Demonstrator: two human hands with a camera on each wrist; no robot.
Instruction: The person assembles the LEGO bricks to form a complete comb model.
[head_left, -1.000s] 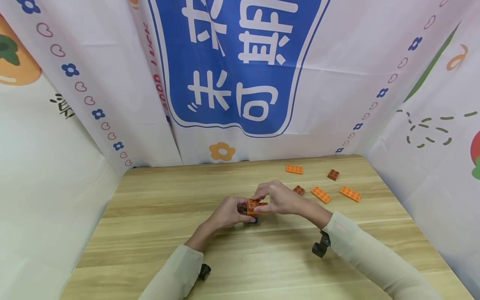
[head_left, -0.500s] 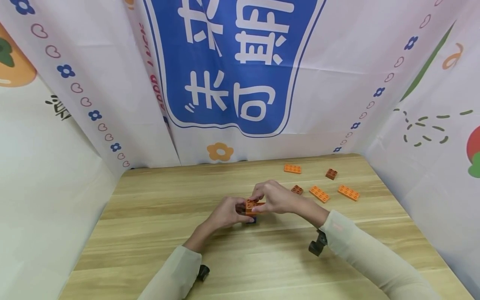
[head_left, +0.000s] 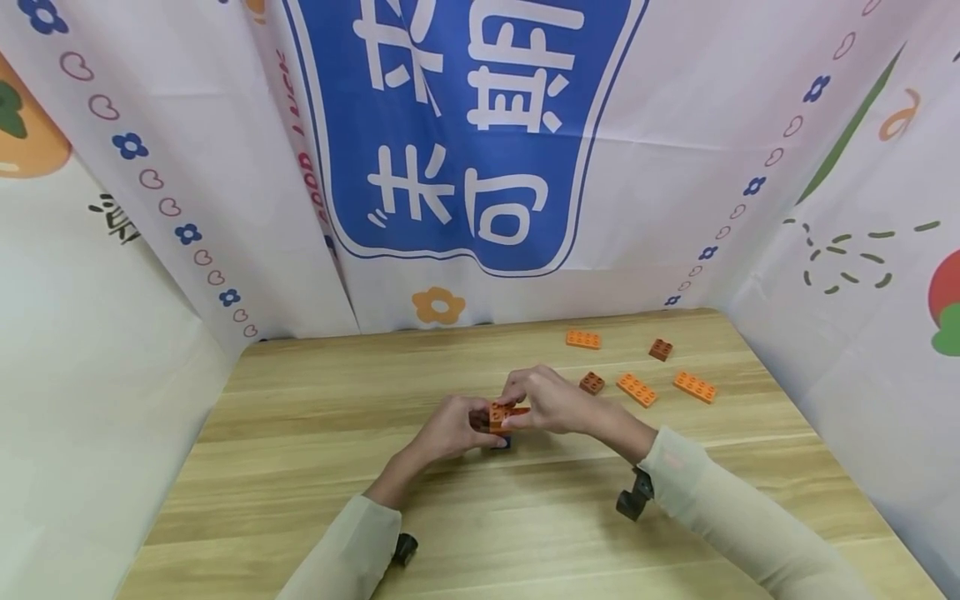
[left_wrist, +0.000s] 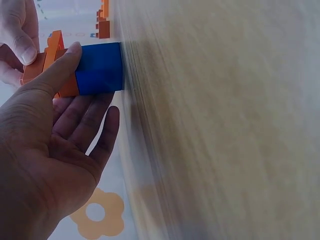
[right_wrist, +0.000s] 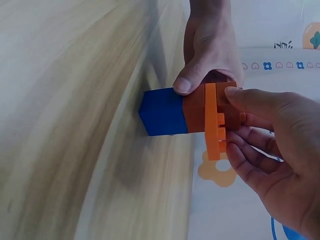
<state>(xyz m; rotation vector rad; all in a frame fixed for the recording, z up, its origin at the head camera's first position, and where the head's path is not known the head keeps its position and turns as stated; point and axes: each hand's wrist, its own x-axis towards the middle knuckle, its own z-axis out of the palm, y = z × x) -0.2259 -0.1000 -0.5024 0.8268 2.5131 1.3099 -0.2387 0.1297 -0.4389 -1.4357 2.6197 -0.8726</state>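
A stack of toy building bricks stands on the table between both hands. In the right wrist view its bottom is a blue block (right_wrist: 164, 112). Above that come a brown brick (right_wrist: 194, 107), an orange plate (right_wrist: 212, 132) that juts out to one side, and another brown brick (right_wrist: 230, 107) on top. My left hand (head_left: 448, 429) grips the stack near the lower brown brick, its thumb by the blue block's upper edge. My right hand (head_left: 551, 402) pinches the top brown brick between thumb and fingers. In the head view, fingers cover much of the stack.
Right of the hands lie loose pieces: two brown bricks, one near (head_left: 592, 382) and one farther (head_left: 661, 349), and three orange plates, at the back (head_left: 583, 339), in the middle (head_left: 637, 389) and at the right (head_left: 694, 387). Printed cloth walls (head_left: 637, 208) enclose the wooden table (head_left: 315, 417).
Both hands keep their hold on the stack, with barely any motion. The head view has shifted slightly, so everything sits a little farther left in it.
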